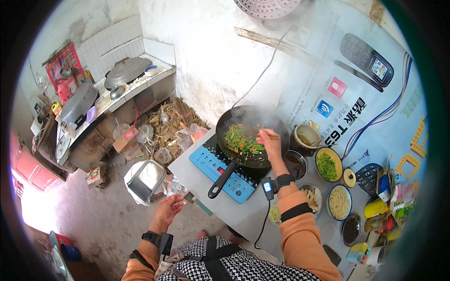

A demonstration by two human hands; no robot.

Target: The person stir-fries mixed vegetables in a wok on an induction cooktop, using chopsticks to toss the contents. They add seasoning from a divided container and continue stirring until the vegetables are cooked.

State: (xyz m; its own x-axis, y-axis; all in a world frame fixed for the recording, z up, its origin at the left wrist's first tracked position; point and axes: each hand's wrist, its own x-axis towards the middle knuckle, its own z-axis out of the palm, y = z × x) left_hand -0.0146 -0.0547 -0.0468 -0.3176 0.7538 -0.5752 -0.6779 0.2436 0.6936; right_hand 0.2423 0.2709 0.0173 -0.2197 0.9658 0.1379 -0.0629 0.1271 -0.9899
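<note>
A black wok point(276, 122) with a long handle point(223, 180) sits on a blue induction cooker point(211, 165). Steam rises from the green strips and orange shreds point(241, 141) inside it. My right hand point(270, 143) is over the wok's right side, its fingers closed round a thin brownish utensil that is mostly hidden and blurred by steam. Away from the cooker, left of the table edge, my left hand point(169, 209) hangs in the air with loosely curled fingers and nothing visible in it.
Right of the wok stand a pot point(306, 149), bowls of green shreds point(328, 165) and pale noodles point(339, 202), and a dark-filled bowl point(351, 229). Bottles point(377, 208) crowd the table's right side. A power cord point(262, 75) runs behind the wok. A metal basin point(146, 180) is at left.
</note>
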